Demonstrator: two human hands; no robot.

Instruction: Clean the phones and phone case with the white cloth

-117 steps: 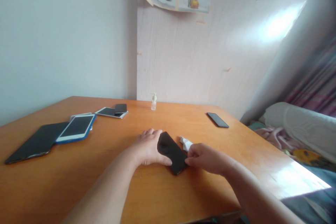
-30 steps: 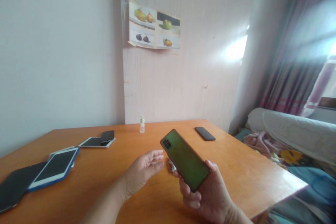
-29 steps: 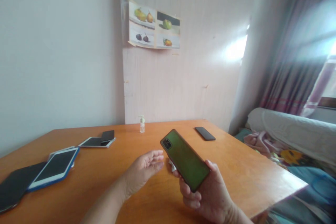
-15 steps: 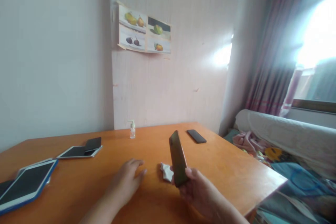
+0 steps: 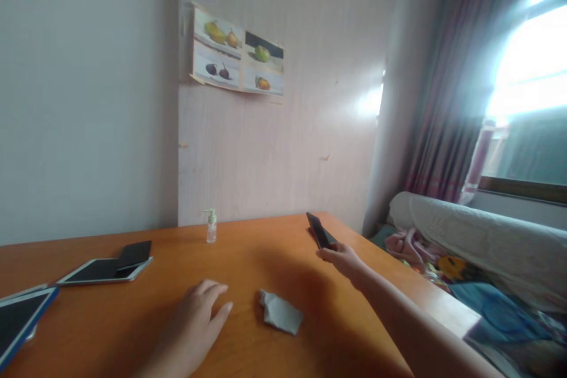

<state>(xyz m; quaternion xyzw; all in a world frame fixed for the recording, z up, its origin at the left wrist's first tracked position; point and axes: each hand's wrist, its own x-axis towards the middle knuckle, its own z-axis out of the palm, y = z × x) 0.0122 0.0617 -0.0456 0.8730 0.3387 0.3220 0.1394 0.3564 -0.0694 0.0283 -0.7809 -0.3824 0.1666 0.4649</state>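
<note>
My right hand (image 5: 340, 258) reaches to the far right part of the wooden table (image 5: 248, 257), its fingers closed on the near end of a dark smartphone (image 5: 317, 228). The held phone is tilted, over the spot of a second dark phone that is mostly hidden behind it; whether the two touch I cannot tell. Nearer to me, a crumpled grey-white cloth (image 5: 283, 314) lies on the tabletop. To its left, my left hand (image 5: 199, 313) hovers low or rests with thumb and fingers apart, holding nothing.
A small pump bottle (image 5: 211, 227) stands near the wall. On the left lie a white-framed tablet (image 5: 93, 271) with a black flat device (image 5: 133, 254) on it, and a blue-edged tablet (image 5: 20, 319). Bedding (image 5: 491, 307) lies beyond the table's right edge.
My right hand has carried the phone forward and right, away from the cloth, to the other phone. The cloth is now fully in sight. My left hand stays open.
</note>
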